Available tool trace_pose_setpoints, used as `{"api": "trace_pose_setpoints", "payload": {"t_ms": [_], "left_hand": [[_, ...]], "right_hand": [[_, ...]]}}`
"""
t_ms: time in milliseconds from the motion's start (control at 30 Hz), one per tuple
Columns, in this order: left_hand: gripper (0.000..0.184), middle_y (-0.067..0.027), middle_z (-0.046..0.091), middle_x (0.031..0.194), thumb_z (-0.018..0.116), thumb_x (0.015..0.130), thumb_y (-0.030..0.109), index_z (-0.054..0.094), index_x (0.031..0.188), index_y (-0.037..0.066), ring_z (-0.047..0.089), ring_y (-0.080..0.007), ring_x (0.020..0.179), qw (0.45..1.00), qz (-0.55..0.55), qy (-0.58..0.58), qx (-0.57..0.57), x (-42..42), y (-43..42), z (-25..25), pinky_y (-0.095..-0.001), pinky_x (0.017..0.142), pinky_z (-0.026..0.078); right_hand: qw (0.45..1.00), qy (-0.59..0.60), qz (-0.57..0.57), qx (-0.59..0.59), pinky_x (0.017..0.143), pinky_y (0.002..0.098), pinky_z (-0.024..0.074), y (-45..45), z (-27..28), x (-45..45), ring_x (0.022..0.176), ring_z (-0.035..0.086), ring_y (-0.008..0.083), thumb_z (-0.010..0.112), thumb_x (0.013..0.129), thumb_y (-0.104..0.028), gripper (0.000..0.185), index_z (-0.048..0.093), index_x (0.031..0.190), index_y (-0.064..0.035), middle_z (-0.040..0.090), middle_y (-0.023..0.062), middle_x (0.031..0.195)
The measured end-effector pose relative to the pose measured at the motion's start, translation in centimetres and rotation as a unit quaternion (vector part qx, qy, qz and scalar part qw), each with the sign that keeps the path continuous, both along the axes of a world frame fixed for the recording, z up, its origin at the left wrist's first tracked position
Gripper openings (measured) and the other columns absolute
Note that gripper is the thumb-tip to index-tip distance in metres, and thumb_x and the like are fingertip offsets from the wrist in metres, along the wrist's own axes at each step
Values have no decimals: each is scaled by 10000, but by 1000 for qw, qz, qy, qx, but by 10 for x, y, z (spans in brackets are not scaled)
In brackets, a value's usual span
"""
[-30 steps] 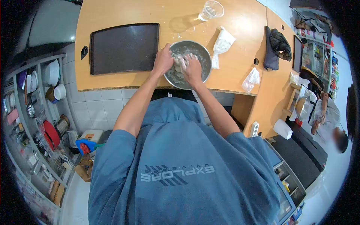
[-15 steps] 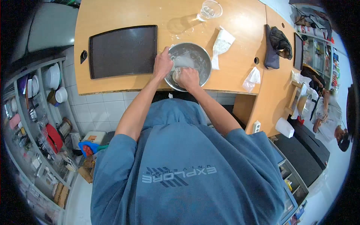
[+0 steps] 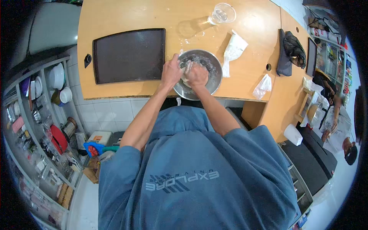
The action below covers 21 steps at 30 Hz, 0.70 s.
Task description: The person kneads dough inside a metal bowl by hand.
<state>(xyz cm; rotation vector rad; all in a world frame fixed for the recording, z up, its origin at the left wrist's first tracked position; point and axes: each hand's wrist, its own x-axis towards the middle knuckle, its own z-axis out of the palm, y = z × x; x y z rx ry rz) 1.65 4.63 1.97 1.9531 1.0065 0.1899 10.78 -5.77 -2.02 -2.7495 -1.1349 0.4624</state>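
I'm watching the left hand (image 3: 171,72) clamp the bowl (image 3: 216,78) at nine o'clock, the nearer right hand (image 3: 197,75) blurred, grip unclear, over pale dough (image 3: 186,81) peeking out toward eight o'clock.

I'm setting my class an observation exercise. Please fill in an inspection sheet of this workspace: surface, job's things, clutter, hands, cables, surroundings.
Surface: wooden table, with white specks beyond the bowl.
Job's things: metal bowl near the table's front edge; pale dough inside, partly hidden.
Clutter: dark tray left of the bowl; clear cup beyond it; white bag and smaller plastic bag to its right.
Hands: left hand grips the bowl's left rim; right hand, blurred, is inside at the dough.
Cables: nothing clearly seen.
Surroundings: loaded shelves far left; another person far right.
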Motion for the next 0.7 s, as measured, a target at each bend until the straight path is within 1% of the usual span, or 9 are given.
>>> {"api": "trace_pose_setpoints", "payload": {"t_ms": [67,167,300,400,500,533,633,667,700], "left_hand": [[232,-325,640,841,576,902,30,540,1130,10,639,-514,881,1000,4,4,-6,0,-1,-1,-576,704,474],[239,-323,640,840,578,896,22,540,1132,11,641,-514,875,1000,12,-13,-10,-4,-5,-5,-577,707,472],[210,-329,656,845,566,894,28,535,1100,4,643,-526,847,1000,16,-16,-1,-8,-6,-9,-602,704,479],[235,-324,655,832,577,896,31,534,1127,18,643,-525,851,999,25,-23,18,-7,-6,-8,-604,707,478],[258,-323,650,820,588,898,38,536,1151,27,643,-523,857,999,30,-2,14,-8,-6,-4,-610,714,478],[258,-325,649,818,590,899,42,536,1151,27,643,-524,855,999,31,7,8,-7,-6,-3,-616,717,480],[272,-325,650,815,592,897,48,534,1162,24,645,-523,854,1000,8,13,16,-8,0,-3,-618,722,487],[277,-327,649,816,592,897,50,533,1167,24,646,-522,857,1000,7,6,17,-7,0,-3,-619,722,487],[282,-328,649,818,592,897,52,532,1171,24,647,-521,859,1000,4,-1,18,-8,0,-2,-619,722,487]], "right_hand": [[998,-43,-18,37,722,481,567,-1,-17,-1,777,719,356,524,964,-314,321,710,843,-81,722,183,809],[996,-37,-78,15,714,490,567,13,4,1,772,717,362,492,990,-326,369,712,826,-79,720,184,801],[995,-14,-94,13,718,517,563,16,10,1,785,713,395,475,999,-359,433,729,846,-44,713,218,805],[991,66,-117,27,759,533,549,14,13,8,842,700,439,478,1001,-419,493,741,907,-13,709,263,862],[975,212,-61,29,824,523,524,0,19,33,923,676,471,473,1000,-493,569,735,933,7,703,294,913],[939,319,-118,55,877,498,500,-4,18,44,984,655,482,510,998,-469,536,723,931,18,695,311,932],[924,315,-53,211,886,484,496,-17,30,57,1009,651,471,555,989,-386,451,714,909,28,691,307,942],[937,300,-62,168,903,486,495,-22,37,59,1034,644,467,598,963,-324,371,724,952,24,685,314,1005],[950,287,-35,122,889,467,499,-23,32,60,1002,654,446,611,957,-325,364,720,963,23,688,299,993]]}}
